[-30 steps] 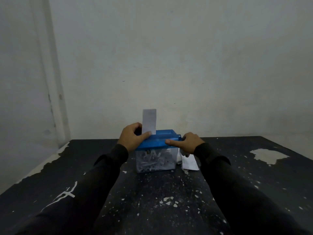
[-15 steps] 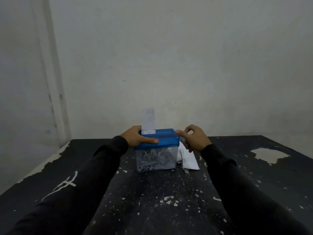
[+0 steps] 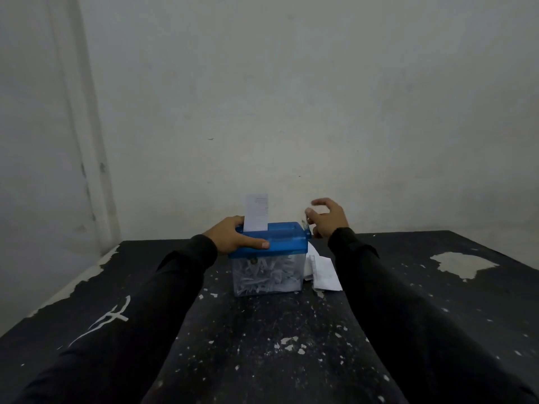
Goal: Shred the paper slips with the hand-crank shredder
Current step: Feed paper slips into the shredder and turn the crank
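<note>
The hand-crank shredder (image 3: 287, 239) has a blue lid on a clear bin full of white shreds (image 3: 267, 275). It stands mid-table near the far edge. A white paper slip (image 3: 256, 211) stands upright in the lid's slot at its left end. My left hand (image 3: 233, 236) grips the lid's left end, thumb along the front. At the lid's right end, my right hand (image 3: 328, 218) is raised with curled fingers pinching the small crank handle (image 3: 305, 225); the handle is blurred. More paper slips (image 3: 323, 272) lie on the table to the right of the bin.
The black table (image 3: 262, 345) is speckled with chipped paint and small white scraps. A large bare patch (image 3: 460, 263) is at the right. A pale wall (image 3: 291, 112) rises just behind the table's far edge.
My right hand has risen from beside the lid's front to above its right end, moving round with the crank. The slip stands a little lower in the slot. My left hand has shifted slightly on the lid.
</note>
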